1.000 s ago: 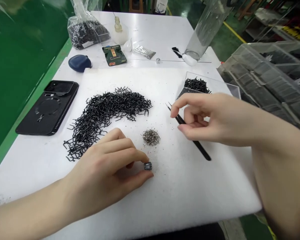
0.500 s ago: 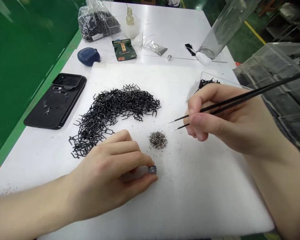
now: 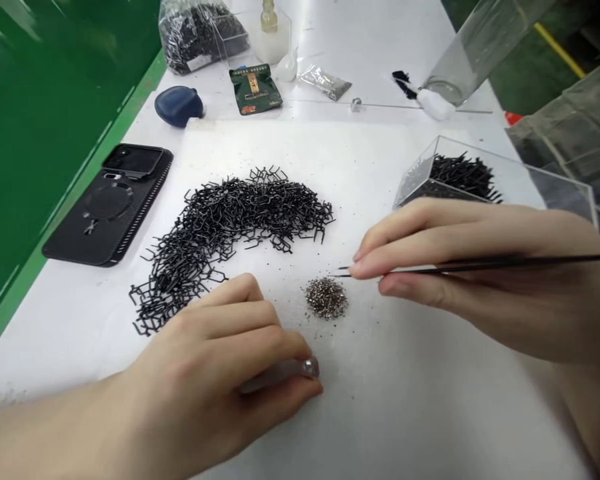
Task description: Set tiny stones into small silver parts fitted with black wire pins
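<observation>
My left hand (image 3: 215, 363) rests on the white foam mat (image 3: 410, 393) and pinches a small grey metal part (image 3: 311, 367) between thumb and fingers. My right hand (image 3: 475, 267) grips black tweezers (image 3: 480, 265), held nearly level, with their tips just above a small heap of tiny silvery bits (image 3: 326, 297). A curved pile of black bent wire clips (image 3: 230, 230) lies on the mat behind my left hand.
A clear box (image 3: 520, 180) with more black clips stands at the right. A black phone (image 3: 111, 203) lies at the left. At the back are a blue case (image 3: 179, 105), a green packet (image 3: 255, 88), a bag of clips (image 3: 200, 30) and a clear tube (image 3: 480, 47).
My right hand picked the tweezers up off the mat, turned them level and brought their tips down near the silvery heap. My left hand kept its pinch on the small part.
</observation>
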`<state>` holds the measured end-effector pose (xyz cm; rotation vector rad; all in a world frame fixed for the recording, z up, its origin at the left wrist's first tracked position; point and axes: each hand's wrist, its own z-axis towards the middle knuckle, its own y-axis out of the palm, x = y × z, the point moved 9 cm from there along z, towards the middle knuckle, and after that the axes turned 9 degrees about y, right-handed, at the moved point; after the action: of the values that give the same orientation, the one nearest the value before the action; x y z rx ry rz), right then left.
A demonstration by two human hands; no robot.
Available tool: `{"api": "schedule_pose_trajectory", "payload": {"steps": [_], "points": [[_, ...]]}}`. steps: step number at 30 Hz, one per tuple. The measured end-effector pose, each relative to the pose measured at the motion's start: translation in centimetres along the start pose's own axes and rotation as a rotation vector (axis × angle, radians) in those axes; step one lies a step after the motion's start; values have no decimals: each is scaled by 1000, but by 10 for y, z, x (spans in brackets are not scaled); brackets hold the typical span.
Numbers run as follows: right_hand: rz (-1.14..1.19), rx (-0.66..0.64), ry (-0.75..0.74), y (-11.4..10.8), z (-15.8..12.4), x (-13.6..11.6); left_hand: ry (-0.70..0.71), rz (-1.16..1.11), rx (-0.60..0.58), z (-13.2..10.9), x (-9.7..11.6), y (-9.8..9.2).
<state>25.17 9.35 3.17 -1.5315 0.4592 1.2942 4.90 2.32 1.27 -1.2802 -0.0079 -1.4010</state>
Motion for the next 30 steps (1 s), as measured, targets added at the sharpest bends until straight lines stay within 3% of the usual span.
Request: {"api": "schedule_pose_trajectory", "payload": {"steps": [5,10,18,26,30], "points": [[-3,23,159,-3,0,9,-16,-2,-16,-4,-1,3],[0,-43,199,5,-1,18,-13,-13,-15,-1,1,2],[86,-35,309,12,-7,32,9,28,-35,7,4,2],[45,-62,313,12,-11,35,3,77,-73,9,4,2],[-127,-64,237,16,-7,26,14,74,-65,11,7,0]]}}
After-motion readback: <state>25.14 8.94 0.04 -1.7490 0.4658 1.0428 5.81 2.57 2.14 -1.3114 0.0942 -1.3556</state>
